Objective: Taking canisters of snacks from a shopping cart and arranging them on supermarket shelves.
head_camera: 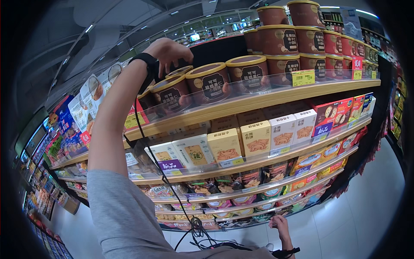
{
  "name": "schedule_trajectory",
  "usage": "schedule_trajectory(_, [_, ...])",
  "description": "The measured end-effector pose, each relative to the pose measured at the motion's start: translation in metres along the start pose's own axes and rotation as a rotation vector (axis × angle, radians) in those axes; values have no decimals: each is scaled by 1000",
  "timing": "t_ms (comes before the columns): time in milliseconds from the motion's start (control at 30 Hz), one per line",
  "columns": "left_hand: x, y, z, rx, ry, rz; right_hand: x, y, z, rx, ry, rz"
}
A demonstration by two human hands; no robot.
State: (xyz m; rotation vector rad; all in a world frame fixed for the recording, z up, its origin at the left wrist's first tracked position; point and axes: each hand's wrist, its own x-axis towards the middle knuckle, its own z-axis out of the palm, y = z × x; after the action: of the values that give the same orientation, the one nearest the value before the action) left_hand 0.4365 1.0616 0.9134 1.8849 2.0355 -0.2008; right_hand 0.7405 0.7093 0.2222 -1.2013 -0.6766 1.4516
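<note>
My left hand, with a black band at the wrist, reaches over the top shelf with its fingers apart and pointing down. Below it are brown round tubs with yellow-rimmed lids. The fingers are just above or at the lid of a rear tub; whether they touch it I cannot tell. In front of that one stand a left tub and a middle tub. My right hand hangs low by the bottom shelves with its fingers curled. Nothing shows in it, though its palm is hidden.
A clear plastic lip with price tags runs along the wooden top shelf. Stacked tubs rise at the right. Lower shelves hold biscuit boxes and snack bags. A black cable hangs from my left wrist to a tangle at my waist.
</note>
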Motion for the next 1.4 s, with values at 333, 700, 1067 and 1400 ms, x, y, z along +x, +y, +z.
schedule_trajectory(333, [-24,9,18,374,230,20,0,-8,-2,-3,27,-13])
schedule_trajectory(700, [-23,-13,-30,119,89,554,1,-3,-4,-37,6,-13])
schedule_trajectory(1067, [1,104,13,326,-20,747,-14,-19,9,-60,-17,-116])
schedule_trajectory(1400, [13,128,21,29,-336,784,-32,-29,-30,4,110,-176])
